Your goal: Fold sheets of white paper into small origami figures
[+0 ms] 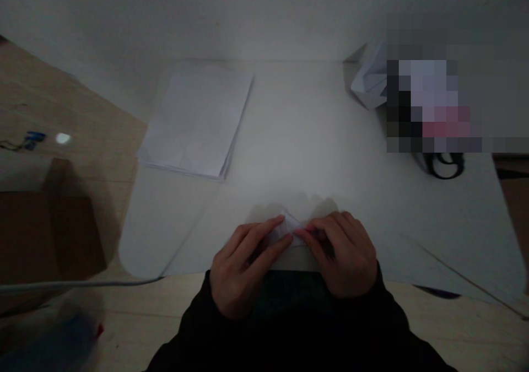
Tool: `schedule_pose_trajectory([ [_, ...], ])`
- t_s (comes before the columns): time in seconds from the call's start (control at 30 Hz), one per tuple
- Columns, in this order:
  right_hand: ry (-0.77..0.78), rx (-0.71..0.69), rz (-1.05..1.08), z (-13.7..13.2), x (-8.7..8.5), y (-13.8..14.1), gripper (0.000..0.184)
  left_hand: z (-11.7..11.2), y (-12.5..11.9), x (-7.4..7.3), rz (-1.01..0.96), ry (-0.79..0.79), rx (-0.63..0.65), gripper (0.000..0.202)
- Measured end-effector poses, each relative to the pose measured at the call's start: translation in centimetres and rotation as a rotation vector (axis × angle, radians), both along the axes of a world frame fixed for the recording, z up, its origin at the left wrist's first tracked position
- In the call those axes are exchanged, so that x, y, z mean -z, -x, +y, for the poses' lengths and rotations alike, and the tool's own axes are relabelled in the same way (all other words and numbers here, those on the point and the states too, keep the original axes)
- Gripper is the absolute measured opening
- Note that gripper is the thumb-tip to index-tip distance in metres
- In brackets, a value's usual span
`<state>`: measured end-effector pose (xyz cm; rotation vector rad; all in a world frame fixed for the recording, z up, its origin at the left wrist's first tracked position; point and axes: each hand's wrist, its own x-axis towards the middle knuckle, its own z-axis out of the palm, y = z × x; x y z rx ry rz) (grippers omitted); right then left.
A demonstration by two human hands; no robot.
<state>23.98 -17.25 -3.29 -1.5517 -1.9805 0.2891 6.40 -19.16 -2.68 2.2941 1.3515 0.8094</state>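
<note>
both the left grip (243,267) and the right grip (343,253) are clenched on a small folded paper piece (285,230), pinching it with the fingertips from either side. it lies low on the white desk (314,140), below and to the right of the stack of paper sheets (196,121). its long axis runs roughly left to right, with a peak pointing toward the stack's far side. even pressure from both sides should keep the edges aligned and the crease sharp.

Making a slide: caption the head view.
Left hand and right hand hold a small folded paper, with a paper stack beyond.
</note>
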Motion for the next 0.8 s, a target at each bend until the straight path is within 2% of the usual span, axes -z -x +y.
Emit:
schedule_pose_trajectory([
  [0.1,-0.08,-0.033,-0.007,-0.1,0.0,0.0,0.016,-0.2,-0.1,0.2,0.026,-0.026,0.018,0.032],
  [0.2,-0.229,-0.145,-0.014,-0.7,0.1,-0.1,0.002,-0.5,-0.3,0.5,0.022,-0.049,0.003,0.031],
  [0.3,-0.308,-0.262,-0.038,-1.6,0.2,-0.3,0.009,-0.8,-0.5,0.7,0.004,-0.047,-0.003,0.031],
  [0.57,-0.258,-0.276,-0.074,-2.6,0.2,-2.2,0.02,-0.2,0.0,0.0,0.179,-0.11,-0.087,0.027],
  [0.8,-0.252,-0.211,-0.075,-2.5,-0.1,-3.5,0.017,-0.2,1.9,0.3,0.194,-0.122,0.039,0.038],
])
